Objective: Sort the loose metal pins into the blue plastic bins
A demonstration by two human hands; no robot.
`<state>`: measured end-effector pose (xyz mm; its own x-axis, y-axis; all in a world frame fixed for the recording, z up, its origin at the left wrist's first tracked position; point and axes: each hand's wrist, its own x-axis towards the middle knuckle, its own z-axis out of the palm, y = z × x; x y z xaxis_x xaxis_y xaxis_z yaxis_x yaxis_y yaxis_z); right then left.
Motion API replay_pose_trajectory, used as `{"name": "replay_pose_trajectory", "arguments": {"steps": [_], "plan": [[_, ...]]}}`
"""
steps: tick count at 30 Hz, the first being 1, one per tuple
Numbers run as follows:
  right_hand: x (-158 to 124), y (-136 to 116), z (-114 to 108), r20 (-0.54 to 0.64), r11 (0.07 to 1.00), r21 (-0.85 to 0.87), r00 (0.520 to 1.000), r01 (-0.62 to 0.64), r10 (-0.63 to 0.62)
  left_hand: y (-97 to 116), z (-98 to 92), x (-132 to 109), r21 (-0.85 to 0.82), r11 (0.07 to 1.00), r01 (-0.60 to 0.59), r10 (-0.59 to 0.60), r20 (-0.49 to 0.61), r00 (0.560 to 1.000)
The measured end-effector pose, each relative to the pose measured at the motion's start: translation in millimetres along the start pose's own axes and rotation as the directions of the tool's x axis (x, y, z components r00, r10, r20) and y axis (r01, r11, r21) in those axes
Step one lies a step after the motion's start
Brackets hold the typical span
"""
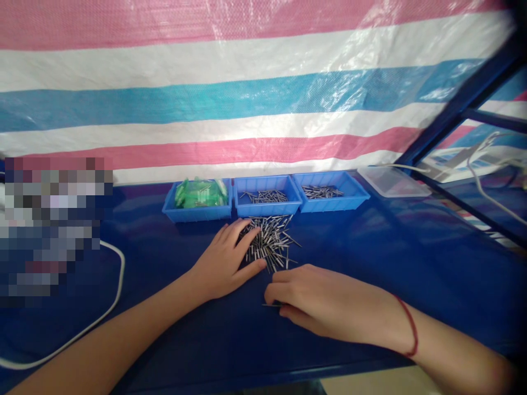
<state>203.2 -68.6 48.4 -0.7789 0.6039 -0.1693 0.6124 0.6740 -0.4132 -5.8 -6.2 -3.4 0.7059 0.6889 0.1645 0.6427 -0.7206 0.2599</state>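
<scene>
We see soft light, brightest on the striped sheet [230, 104], where white glare breaks across the plastic folds at upper right; we cannot tell its source. Below, the blue tabletop [197, 340] is much dimmer, with faint, smeared reflections on its right side. The green bag [201, 193] catches small highlights, and the metal pins [269, 236] glint, though we find their fine edges running together. The left hand [222, 255] and right hand [317, 302] look slightly soft. Rightward, the dark frame [461, 101] blurs and the upper corner blackens. Coarse pixel blocks hide the left side from us.
</scene>
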Motion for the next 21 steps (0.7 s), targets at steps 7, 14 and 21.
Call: {"name": "replay_pose_trajectory", "arguments": {"steps": [7, 14, 21], "plan": [[6, 4, 4, -0.125, 0.989, -0.129, 0.99, -0.079, 0.063, 0, -1.5, 3, -0.133, 0.991, 0.014, -0.027, -0.095, 0.995], [19, 26, 0, -0.363, 0.99, 0.106, 0.93, 0.097, -0.052, 4, -6.0, 4, -0.293, 0.954, -0.065, -0.027, -0.3, 0.954], [22, 35, 4, -0.62, 0.95, 0.277, 0.782, 0.146, 0.061, 7, -8.0, 1, -0.363, 0.932, -0.009, -0.101, -0.283, 0.954]]}}
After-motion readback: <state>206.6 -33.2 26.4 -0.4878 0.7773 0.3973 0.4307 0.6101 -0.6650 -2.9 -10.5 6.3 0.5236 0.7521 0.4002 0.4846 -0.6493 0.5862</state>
